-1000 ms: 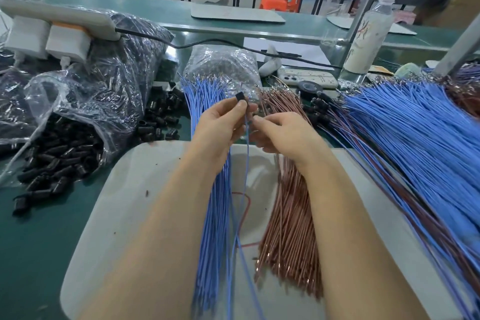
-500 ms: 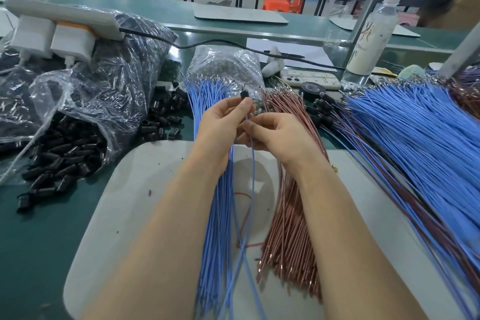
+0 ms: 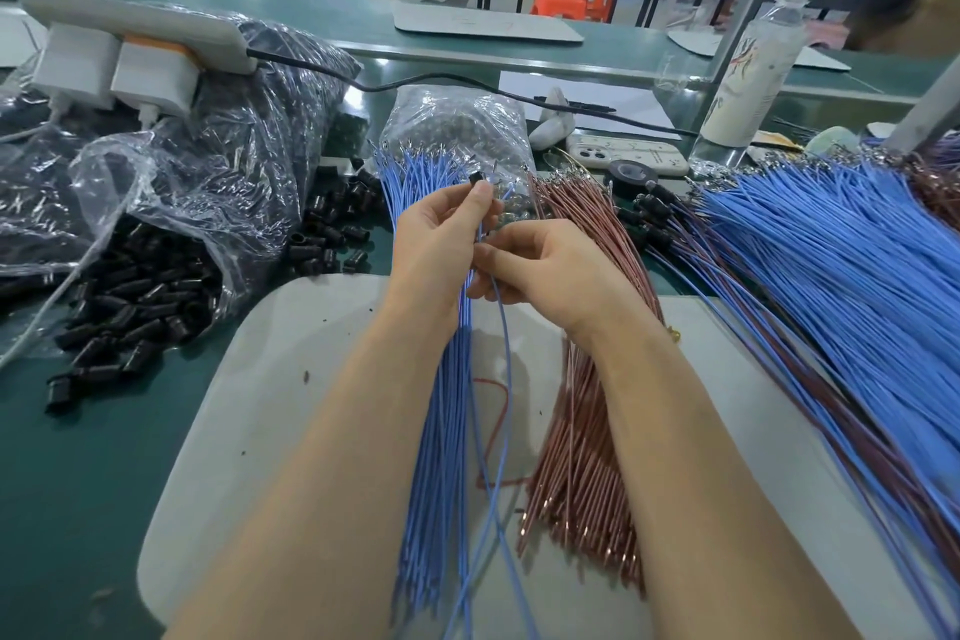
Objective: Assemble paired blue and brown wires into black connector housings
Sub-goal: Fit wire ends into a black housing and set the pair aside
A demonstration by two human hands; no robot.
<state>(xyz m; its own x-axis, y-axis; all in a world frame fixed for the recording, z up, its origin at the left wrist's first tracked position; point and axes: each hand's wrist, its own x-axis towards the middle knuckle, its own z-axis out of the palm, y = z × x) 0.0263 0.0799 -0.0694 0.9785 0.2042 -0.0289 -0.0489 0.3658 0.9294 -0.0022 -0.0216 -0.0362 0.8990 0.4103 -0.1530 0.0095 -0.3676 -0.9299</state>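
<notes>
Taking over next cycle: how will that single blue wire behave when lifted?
Likely floppy: the blue wire sags in a curve below the right hand. Probably light: a fingertip pinch carries it. Its tail may snag the blue bundle beside it.

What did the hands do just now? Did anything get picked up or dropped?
The right hand, pinching the single loose blue wire, slid a little left, so its fingertips now sit close under the left hand. Nothing was picked up or let go. The left hand still pinches the small black connector housing in about the same place. The blue wire bundle, brown wire bundle and loose black housings stayed put.
</notes>
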